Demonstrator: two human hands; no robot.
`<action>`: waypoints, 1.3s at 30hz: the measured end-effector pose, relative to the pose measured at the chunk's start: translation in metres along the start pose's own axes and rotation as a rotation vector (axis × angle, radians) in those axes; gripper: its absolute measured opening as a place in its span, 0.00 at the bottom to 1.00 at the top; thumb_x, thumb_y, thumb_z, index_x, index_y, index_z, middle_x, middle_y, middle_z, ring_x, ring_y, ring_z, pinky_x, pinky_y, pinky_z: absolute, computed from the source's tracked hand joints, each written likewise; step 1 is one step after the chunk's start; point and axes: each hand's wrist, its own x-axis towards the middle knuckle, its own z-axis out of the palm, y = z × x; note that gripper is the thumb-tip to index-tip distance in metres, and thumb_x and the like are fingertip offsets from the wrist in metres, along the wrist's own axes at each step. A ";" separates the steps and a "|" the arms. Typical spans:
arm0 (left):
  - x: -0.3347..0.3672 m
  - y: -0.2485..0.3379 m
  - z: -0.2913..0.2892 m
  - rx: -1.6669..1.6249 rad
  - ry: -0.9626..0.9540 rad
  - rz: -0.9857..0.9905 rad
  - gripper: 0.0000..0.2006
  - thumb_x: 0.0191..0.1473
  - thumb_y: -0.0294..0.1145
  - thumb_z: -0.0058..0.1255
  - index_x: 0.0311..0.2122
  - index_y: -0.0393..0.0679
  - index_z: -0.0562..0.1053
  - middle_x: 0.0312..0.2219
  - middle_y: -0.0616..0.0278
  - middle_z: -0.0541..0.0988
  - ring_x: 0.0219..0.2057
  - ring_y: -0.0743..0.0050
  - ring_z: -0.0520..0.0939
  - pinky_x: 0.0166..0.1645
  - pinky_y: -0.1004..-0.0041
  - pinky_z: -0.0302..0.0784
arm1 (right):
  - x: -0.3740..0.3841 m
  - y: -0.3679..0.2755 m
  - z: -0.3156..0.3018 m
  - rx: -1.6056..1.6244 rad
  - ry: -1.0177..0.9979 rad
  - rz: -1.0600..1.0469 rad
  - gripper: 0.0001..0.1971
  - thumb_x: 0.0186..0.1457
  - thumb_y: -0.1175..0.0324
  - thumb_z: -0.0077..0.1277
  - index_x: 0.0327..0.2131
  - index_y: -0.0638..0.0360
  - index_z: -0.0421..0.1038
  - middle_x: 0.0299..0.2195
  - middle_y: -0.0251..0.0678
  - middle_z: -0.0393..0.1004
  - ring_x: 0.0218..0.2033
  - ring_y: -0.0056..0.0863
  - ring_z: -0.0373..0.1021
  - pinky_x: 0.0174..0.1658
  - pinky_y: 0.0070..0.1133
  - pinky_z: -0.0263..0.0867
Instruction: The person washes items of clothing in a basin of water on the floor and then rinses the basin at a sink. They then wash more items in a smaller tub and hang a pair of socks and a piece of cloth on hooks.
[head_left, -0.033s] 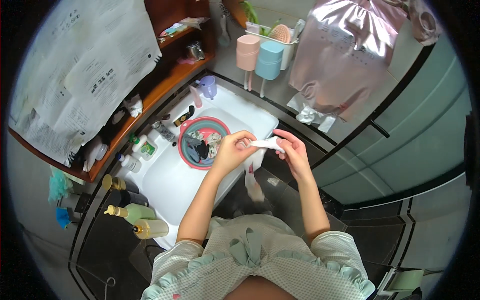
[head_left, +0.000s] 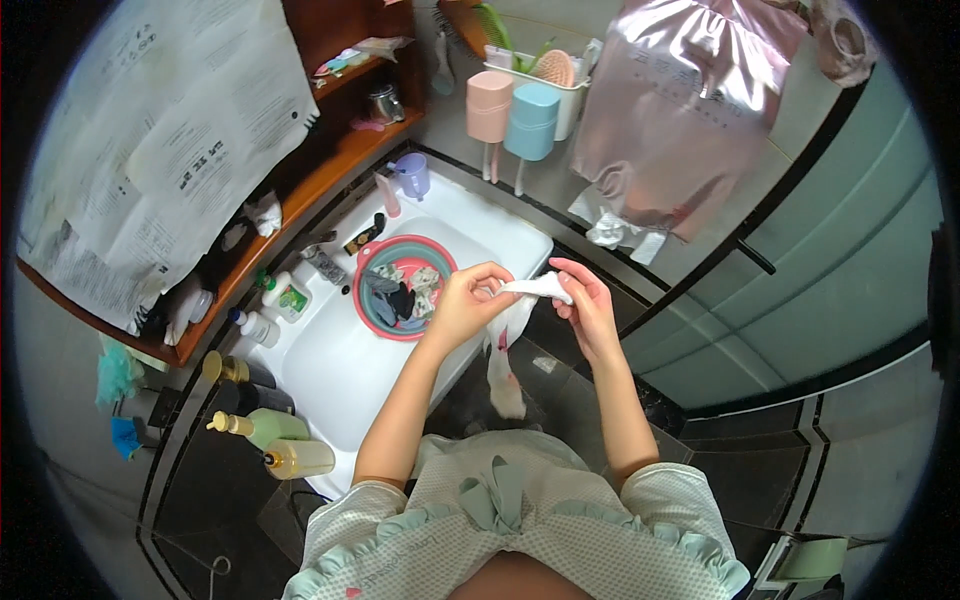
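Over the front edge of the sink, my left hand (head_left: 470, 310) and my right hand (head_left: 588, 308) stretch a long white stocking (head_left: 525, 288) between them. Fingers of both hands are closed on it, and its cloth is bunched by the right fingertips. A hanging part (head_left: 506, 385) with pinkish marks and a greyish, toe-like end dangles below the left hand. Just left of that hand, a pink-and-grey basin (head_left: 370, 312) in the sink holds several crumpled clothes (head_left: 402, 295), dark, grey and patterned. Part of the stocking is hidden behind the fingers.
Bottles, among them a green pump bottle (head_left: 275, 428), line the left side of the white sink (head_left: 320, 375). A purple cup (head_left: 411, 175) stands at its far corner. A wooden cabinet (head_left: 290, 235) overhangs the left. A frosted glass door (head_left: 800, 270) stands right.
The stocking's hanging end has swung slightly lower and looks less blurred. Both hands keep nearly the same place and grip.
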 end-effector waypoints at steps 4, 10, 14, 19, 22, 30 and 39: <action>0.002 0.012 0.028 -0.221 -0.047 -0.069 0.07 0.51 0.33 0.45 0.28 0.41 0.71 0.18 0.80 0.66 0.19 0.96 0.63 0.23 0.89 0.57 | -0.012 -0.014 -0.014 0.332 -0.168 -0.041 0.18 0.52 0.67 0.42 0.47 0.63 0.59 0.33 0.33 0.68 0.33 0.15 0.64 0.35 0.13 0.61; -0.002 0.021 0.061 -0.261 -0.110 -0.084 0.11 0.53 0.36 0.42 0.30 0.39 0.71 0.20 0.74 0.68 0.24 0.89 0.67 0.28 0.86 0.62 | -0.032 -0.023 -0.034 0.071 -0.085 -0.017 0.09 0.52 0.71 0.43 0.38 0.61 0.62 0.34 0.30 0.67 0.39 0.15 0.63 0.44 0.17 0.61; 0.001 0.026 0.081 0.032 0.090 0.207 0.07 0.48 0.27 0.48 0.29 0.32 0.71 0.28 0.63 0.72 0.30 0.80 0.73 0.36 0.82 0.67 | -0.038 -0.033 -0.053 0.044 -0.003 -0.157 0.05 0.54 0.72 0.41 0.35 0.58 0.58 0.31 0.30 0.67 0.34 0.14 0.65 0.36 0.13 0.62; 0.000 0.033 0.096 -0.154 0.026 0.088 0.06 0.43 0.22 0.53 0.30 0.35 0.71 0.28 0.66 0.73 0.31 0.82 0.74 0.37 0.82 0.69 | -0.041 -0.048 -0.064 -0.193 0.108 -0.429 0.07 0.52 0.74 0.44 0.34 0.61 0.58 0.26 0.29 0.65 0.27 0.11 0.61 0.29 0.10 0.57; -0.004 0.039 0.109 -0.389 -0.026 0.000 0.06 0.47 0.24 0.48 0.32 0.39 0.67 0.27 0.70 0.71 0.30 0.87 0.71 0.35 0.85 0.65 | -0.043 -0.057 -0.078 -0.591 0.207 -0.644 0.08 0.50 0.74 0.46 0.33 0.63 0.60 0.23 0.32 0.66 0.25 0.11 0.60 0.28 0.11 0.56; -0.008 0.041 0.151 0.167 0.339 0.299 0.06 0.50 0.28 0.44 0.31 0.38 0.63 0.20 0.62 0.66 0.22 0.77 0.66 0.28 0.79 0.62 | -0.055 -0.079 -0.105 -0.417 0.111 -0.492 0.08 0.49 0.73 0.48 0.34 0.66 0.65 0.16 0.23 0.62 0.19 0.09 0.55 0.23 0.10 0.53; -0.020 0.068 0.166 -0.613 0.066 -0.160 0.11 0.55 0.34 0.39 0.29 0.36 0.68 0.24 0.67 0.73 0.26 0.81 0.73 0.32 0.81 0.68 | -0.042 -0.084 -0.116 -0.136 -0.077 -0.210 0.09 0.51 0.70 0.46 0.34 0.66 0.67 0.22 0.30 0.71 0.23 0.11 0.66 0.26 0.09 0.61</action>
